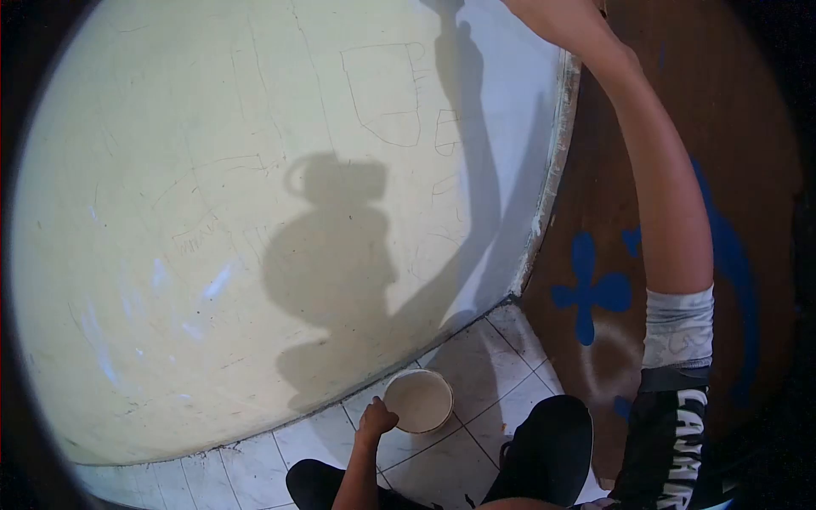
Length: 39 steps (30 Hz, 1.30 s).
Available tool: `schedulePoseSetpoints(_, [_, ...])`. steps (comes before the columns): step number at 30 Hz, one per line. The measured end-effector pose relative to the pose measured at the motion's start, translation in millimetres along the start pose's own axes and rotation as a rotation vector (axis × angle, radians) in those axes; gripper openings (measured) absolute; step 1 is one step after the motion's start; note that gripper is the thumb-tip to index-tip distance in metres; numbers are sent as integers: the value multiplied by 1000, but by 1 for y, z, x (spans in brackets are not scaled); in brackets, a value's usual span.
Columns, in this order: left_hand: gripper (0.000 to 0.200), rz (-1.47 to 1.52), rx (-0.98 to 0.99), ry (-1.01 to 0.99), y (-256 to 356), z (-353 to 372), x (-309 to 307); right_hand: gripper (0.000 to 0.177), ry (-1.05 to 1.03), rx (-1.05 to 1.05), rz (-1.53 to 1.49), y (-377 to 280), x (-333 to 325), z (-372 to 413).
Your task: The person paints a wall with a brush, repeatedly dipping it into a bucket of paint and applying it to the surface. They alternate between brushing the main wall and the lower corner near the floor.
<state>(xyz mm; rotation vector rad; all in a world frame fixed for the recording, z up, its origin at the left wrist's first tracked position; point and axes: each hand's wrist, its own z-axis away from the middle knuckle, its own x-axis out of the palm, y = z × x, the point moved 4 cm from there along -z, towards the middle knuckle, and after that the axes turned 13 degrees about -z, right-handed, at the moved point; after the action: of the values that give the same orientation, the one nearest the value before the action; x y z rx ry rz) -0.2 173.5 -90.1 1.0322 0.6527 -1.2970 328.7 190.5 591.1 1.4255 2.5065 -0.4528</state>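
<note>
A round pale tub (452, 406) stands low in front of me with a whitish inside. At its left rim, my left hand (377, 418) is closed on the edge. My right hand (557, 17) is raised to the top edge of the view, close to the wall (212, 127); its fingers and anything in them lie outside the picture. The wall is pale yellow, with pencil-like drawings and a few whitish streaks low on the left. Along its right side runs a whiter band (518, 110), near my right hand.
A brown panel (544, 340) with blue shapes stands right of the wall, behind my right arm. White tiles (323, 433) cover the floor, my knees (548, 433) above them. A shadow of my head and raised arm falls on the wall.
</note>
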Motion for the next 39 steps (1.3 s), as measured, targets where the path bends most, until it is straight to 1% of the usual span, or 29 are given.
schedulePoseSetpoints(2, [58,3,-4,-18,1,2,-3,26,0,-14,97,10,16,-7])
schedulePoseSetpoints(3, [58,5,-11,-14,1,3,-3,26,-2,-10,97,21,27,5])
schedulePoseSetpoints(5, [58,17,-18,-13,1,3,-3,25,-59,-189,60,38,57,42])
schedulePoseSetpoints(7, [55,12,-39,-61,2,6,-6,25,-204,31,-7,35,68,87])
schedulePoseSetpoints(11, [53,32,-68,-74,12,20,-21,25,-438,142,-17,38,84,167])
schedulePoseSetpoints(13, [51,11,-78,-80,15,23,-22,29,-581,210,-6,42,89,198])
schedulePoseSetpoints(14, [51,9,-78,-81,15,24,-24,29,-580,212,-5,43,88,208])
schedulePoseSetpoints(16, [52,26,-69,-79,17,27,-25,33,-730,284,-50,45,90,225])
schedulePoseSetpoints(17, [52,26,-69,-79,17,27,-24,33,-730,284,-50,46,90,223])
schedulePoseSetpoints(19, [52,26,-45,-66,15,24,-21,36,-854,366,-51,53,94,209])
schedulePoseSetpoints(21, [53,22,-27,-78,12,20,-17,35,-792,387,-86,58,96,174])
schedulePoseSetpoints(23, [54,18,-11,-84,11,20,-17,34,-678,173,-42,58,92,131])
schedulePoseSetpoints(25, [54,14,-38,-68,12,22,-22,33,-491,-94,6,66,87,93])
schedulePoseSetpoints(27, [54,11,-43,-63,12,17,-21,35,-553,-15,101,40,65,57])
schedulePoseSetpoints(28, [53,6,-48,-59,12,16,-20,35,-556,-12,103,23,51,41])
schedulePoseSetpoints(30, [53,11,-52,-74,13,15,-22,25,-598,84,179,2,31,18])
schedulePoseSetpoints(31, [53,17,-58,-84,14,14,-22,25,-602,86,183,4,28,12])
schedulePoseSetpoints(33, [53,9,-68,-82,14,13,-21,23,-457,86,171,8,19,-1])
schedulePoseSetpoints(34, [53,3,-81,-77,14,12,-20,22,-360,47,195,-8,8,0])
schedulePoseSetpoints(35, [53,4,-82,-77,13,12,-21,22,-360,46,195,-12,2,-3])
schedulePoseSetpoints(37, [54,-6,-84,-95,13,14,-22,22,-146,60,184,-17,-15,-10])
schedulePoseSetpoints(38, [54,-5,-87,-96,12,13,-21,23,-85,50,167,-19,-18,-8])
schedulePoseSetpoints(39, [54,-5,-85,-103,10,12,-20,23,-85,51,164,-9,-11,-11])
